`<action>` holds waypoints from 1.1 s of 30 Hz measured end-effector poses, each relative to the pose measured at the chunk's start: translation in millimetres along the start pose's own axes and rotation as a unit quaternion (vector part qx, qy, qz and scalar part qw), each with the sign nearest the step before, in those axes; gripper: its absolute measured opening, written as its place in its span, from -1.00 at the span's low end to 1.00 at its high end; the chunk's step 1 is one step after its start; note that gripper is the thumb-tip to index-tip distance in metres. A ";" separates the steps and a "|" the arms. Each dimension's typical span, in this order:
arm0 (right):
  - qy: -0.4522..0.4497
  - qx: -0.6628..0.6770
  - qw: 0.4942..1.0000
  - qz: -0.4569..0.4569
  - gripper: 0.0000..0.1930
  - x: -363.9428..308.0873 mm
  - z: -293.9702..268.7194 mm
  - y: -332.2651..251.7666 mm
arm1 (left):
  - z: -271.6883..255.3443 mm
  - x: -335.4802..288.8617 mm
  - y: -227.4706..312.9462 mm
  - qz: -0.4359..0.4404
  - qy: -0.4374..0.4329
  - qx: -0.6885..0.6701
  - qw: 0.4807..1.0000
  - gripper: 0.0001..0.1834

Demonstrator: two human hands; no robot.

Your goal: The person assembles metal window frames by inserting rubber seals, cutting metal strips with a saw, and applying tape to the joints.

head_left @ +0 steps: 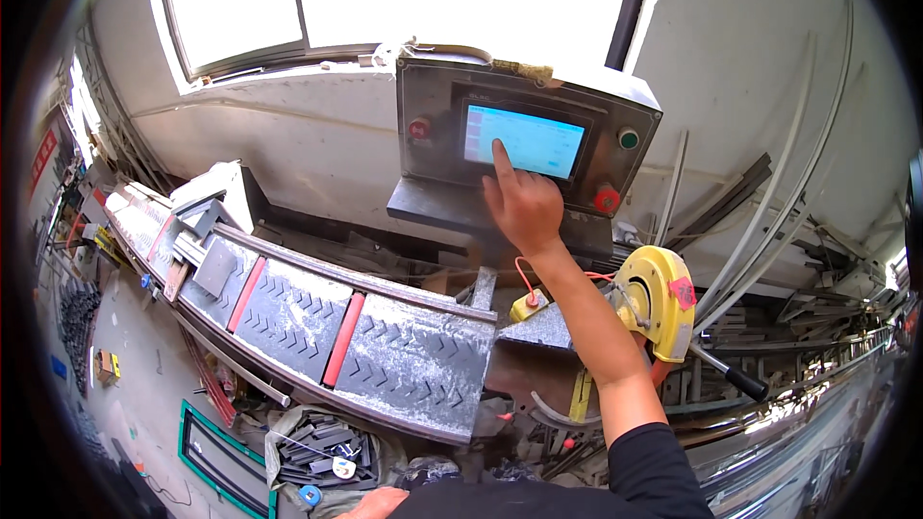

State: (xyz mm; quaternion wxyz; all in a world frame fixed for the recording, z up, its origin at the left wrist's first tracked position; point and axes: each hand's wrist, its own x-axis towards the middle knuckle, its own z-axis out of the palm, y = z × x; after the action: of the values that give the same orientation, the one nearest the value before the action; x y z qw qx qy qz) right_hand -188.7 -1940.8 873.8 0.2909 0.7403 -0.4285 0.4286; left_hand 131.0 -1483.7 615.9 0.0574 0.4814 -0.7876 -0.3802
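My right hand (529, 204) is raised to a lit touchscreen (543, 139). The index finger is stretched out, its tip on or just over the left part of the screen, while the other fingers are loosely bent and hold nothing. The screen sits in a grey metal control box (437, 101). A red button (419, 128) is at its left; a green button (628, 138) and a red knob (607, 198) are at its right. Of my left hand (378, 503) only a strip of skin shows at the lower edge; its fingers are hidden.
A long dusty machine bed (413, 356) with red strips runs leftward below the box. Right of my forearm stands a yellow round-guarded saw (654, 298) with a black-handled lever (740, 380). A sack of offcuts (327, 452) and a green-edged frame (226, 461) lie on the floor.
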 end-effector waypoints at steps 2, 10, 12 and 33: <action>-0.023 -0.033 0.999 0.014 -0.40 1.2 -2.0 -1.0 | -1.1 2.5 -0.1 0.001 0.001 0.005 1.000 -0.74; 0.020 0.002 1.000 0.002 -0.54 -2.8 0.6 2.7 | 6.3 11.2 -10.7 0.011 0.001 0.041 0.999 -0.74; 0.034 0.008 0.999 -0.025 -0.60 -7.4 -4.4 2.2 | 7.4 14.1 -9.6 0.015 0.007 0.047 0.999 -0.73; 0.080 0.000 0.997 0.008 -0.68 -13.7 -2.5 10.0 | 15.6 27.0 4.7 0.085 0.115 0.050 0.989 -0.74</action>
State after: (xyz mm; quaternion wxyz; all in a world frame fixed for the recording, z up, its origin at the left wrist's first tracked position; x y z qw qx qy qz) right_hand -202.2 -1938.1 863.4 0.3212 0.7000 -0.4097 0.4889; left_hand 106.2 -1495.7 600.5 0.1552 0.4557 -0.8318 -0.2763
